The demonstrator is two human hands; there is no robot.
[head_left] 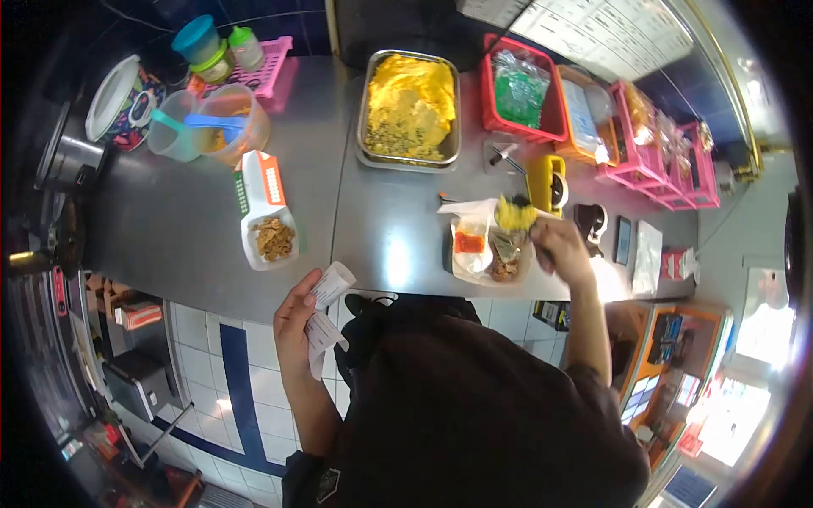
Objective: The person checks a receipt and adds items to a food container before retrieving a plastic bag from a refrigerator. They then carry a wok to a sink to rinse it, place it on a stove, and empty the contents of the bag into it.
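My left hand (298, 309) is closed on a curled printed receipt (332, 286) in front of the counter's near edge. With my right hand (555, 245) I grip a dark serving spoon (518, 201) that carries a lump of yellow food (515, 217). The spoon is over a paper-lined takeaway box (464, 269). Inside that box are a small tub of orange-red food (468, 243), a clear packet (506, 247) and brown pieces of food (505, 270). A metal tray of yellow food (410, 110) sits behind the box.
Left on the steel counter (326, 203) stands an open carton (269, 190) with brown food. Plastic tubs (233, 127) and a pink basket (275, 72) are behind it. A red bin (525, 89), a yellow tape dispenser (546, 182) and pink baskets (660, 169) line the right.
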